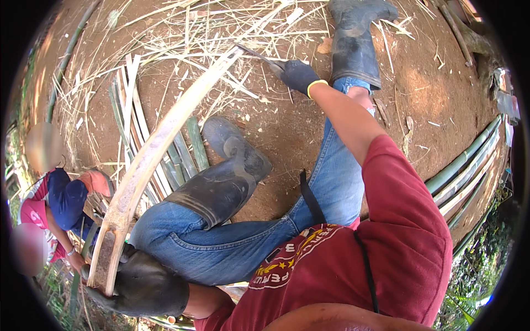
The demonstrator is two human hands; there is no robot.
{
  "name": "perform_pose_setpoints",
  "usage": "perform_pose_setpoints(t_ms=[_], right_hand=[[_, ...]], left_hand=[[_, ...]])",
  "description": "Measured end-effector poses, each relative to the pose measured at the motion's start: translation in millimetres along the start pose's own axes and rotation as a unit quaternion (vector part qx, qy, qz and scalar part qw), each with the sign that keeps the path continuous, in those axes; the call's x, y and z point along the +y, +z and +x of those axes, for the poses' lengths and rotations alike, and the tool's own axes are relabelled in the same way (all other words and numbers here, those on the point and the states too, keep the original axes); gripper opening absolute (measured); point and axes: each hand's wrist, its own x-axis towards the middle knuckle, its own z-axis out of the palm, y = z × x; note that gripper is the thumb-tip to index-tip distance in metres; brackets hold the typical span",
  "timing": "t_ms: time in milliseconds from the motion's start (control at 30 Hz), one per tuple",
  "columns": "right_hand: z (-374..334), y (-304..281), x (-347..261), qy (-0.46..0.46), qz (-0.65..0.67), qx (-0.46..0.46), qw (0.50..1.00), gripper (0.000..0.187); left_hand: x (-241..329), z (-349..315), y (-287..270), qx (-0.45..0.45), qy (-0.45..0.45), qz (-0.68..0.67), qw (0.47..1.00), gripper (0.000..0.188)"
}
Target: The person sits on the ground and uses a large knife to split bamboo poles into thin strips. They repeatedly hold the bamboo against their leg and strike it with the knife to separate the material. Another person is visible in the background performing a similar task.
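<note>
A long split bamboo strip (pixel 160 138), pale on its inner face, runs from the lower left up to the top middle. Its near end rests in my left hand (pixel 148 284), which wears a black glove and is closed round it. My right hand (pixel 298 76), in a dark glove with a yellow cuff, grips a knife (pixel 258 57). The blade reaches left to the strip's far end and appears to touch it. My fingers hide the knife's handle. Below the strip's middle is my bent leg in a black rubber boot (pixel 221 185).
Pale shavings (pixel 204 38) litter the brown dirt ground. Split bamboo pieces (pixel 185 149) lie beyond my bent knee. Green bamboo poles (pixel 464 160) lie at the right. At the left, close to the strip's near end, a co-worker in a blue cap (pixel 66 198) bends over.
</note>
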Motion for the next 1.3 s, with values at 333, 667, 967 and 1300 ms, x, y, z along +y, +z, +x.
perform_pose_setpoints(t_ms=[333,667,967,1300], right_hand=[[-76,-28,-83,-0.084,0.046,0.223,0.97,0.039],[-108,-79,-272,-0.53,0.324,0.168,0.765,0.016],[-50,-98,-184,-0.045,0.471,0.43,0.769,0.033],[-155,-103,-256,-0.478,0.279,0.228,0.801,0.028]], left_hand=[[9,-1,-8,0.013,-0.001,-0.16,0.987,0.052],[13,-4,-8,0.006,-0.012,-0.159,0.987,0.054],[8,0,-5,0.008,0.001,-0.17,0.985,0.055],[5,-2,-15,-0.001,0.003,-0.181,0.983,0.053]])
